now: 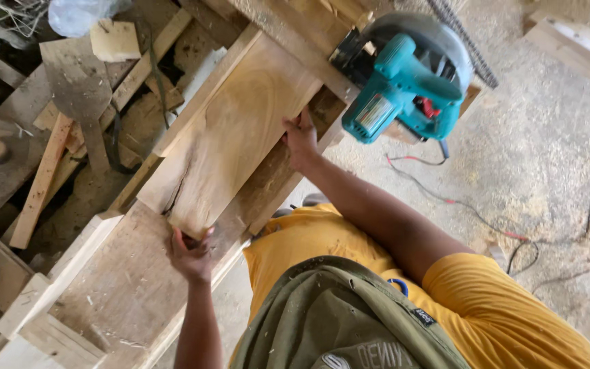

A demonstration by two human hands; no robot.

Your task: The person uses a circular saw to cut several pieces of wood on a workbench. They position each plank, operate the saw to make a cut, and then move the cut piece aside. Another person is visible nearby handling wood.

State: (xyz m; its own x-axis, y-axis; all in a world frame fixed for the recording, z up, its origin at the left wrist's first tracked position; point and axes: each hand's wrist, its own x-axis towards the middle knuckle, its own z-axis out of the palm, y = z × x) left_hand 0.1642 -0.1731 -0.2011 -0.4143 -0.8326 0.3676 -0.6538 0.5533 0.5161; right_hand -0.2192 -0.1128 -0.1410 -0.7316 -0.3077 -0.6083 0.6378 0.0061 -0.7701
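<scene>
Plank [230, 133] (pale, on the bench) clamped between both grips, left [189, 254] and right [300, 140], at opposite ends

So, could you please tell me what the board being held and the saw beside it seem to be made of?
The board looks like raw, unfinished timber: pale yellow-brown grain and a dark split near the end where the left hand grips it; the right hand holds its side edge. The circular saw seems to have a teal moulded-plastic body, smooth and slightly glossy, with a grey, probably metal, blade guard.
</scene>
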